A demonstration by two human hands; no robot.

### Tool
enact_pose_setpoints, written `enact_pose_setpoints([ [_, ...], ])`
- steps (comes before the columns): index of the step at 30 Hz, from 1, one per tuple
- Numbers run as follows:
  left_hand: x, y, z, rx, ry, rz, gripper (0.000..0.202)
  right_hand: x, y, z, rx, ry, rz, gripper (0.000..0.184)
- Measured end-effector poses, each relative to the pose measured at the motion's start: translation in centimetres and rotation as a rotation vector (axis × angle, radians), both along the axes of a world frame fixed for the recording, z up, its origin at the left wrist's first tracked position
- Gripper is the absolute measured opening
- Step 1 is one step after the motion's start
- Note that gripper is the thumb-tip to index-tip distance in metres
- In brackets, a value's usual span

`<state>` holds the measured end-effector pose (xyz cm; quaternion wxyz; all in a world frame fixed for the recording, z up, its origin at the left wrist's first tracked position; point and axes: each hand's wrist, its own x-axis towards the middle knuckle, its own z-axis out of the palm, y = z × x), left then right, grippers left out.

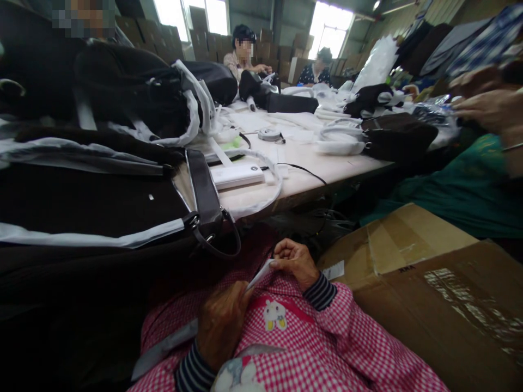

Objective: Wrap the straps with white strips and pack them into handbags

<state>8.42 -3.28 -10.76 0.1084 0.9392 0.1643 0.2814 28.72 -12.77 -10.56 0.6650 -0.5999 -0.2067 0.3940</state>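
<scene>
Over my lap, both hands are on a long white strip (pixel 260 274), which looks like thin wrapping material. My left hand (pixel 224 322) is closed round it, with one end trailing out to the lower left. Farther up, my right hand (pixel 297 263) pinches the strip's other end between thumb and fingers. Whether something lies inside the strip is hidden. Beyond my hands, a black handbag (pixel 81 198) lies at the table's edge, its trim covered in white wrapping and its dark handle loop (pixel 218 247) hanging over.
On the table (pixel 302 188) are a white power bank (pixel 237 175) with a black cable, a coiled white cord (pixel 270 134) and several wrapped dark bags. A cardboard box (pixel 433 288) stands at my right. A co-worker's hands (pixel 490 103) show at the right; other people sit across the table.
</scene>
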Motion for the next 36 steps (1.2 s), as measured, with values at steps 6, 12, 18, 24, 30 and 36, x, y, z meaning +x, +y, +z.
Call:
enact_pose_setpoints([
  [6,-0.6,0.6,1.1,-0.352,0.209,-0.063,0.045,-0.2,0.1,0.4,0.031,-0.07,0.033,0.038],
  [12,0.5,1.5,3.9,-0.561,0.368,-0.104,0.033,-1.6,-0.5,1.3,0.083,-0.219,0.108,0.026],
  [18,1.5,0.6,2.0,-0.37,0.256,-0.031,0.04,-2.7,-0.9,0.9,0.047,-0.239,0.011,0.041],
  [24,1.8,-0.1,0.6,-0.155,0.293,-0.001,0.037,-4.0,-0.9,0.7,0.042,-0.361,-0.055,0.05],
  [30,2.0,-0.5,0.9,-0.138,0.32,0.02,0.033,-4.3,-0.9,0.5,0.025,-0.463,-0.066,0.039],
  [36,2.0,-0.7,0.5,-0.202,0.34,0.01,0.033,-4.1,-1.1,0.8,0.038,-0.772,-0.086,0.035],
])
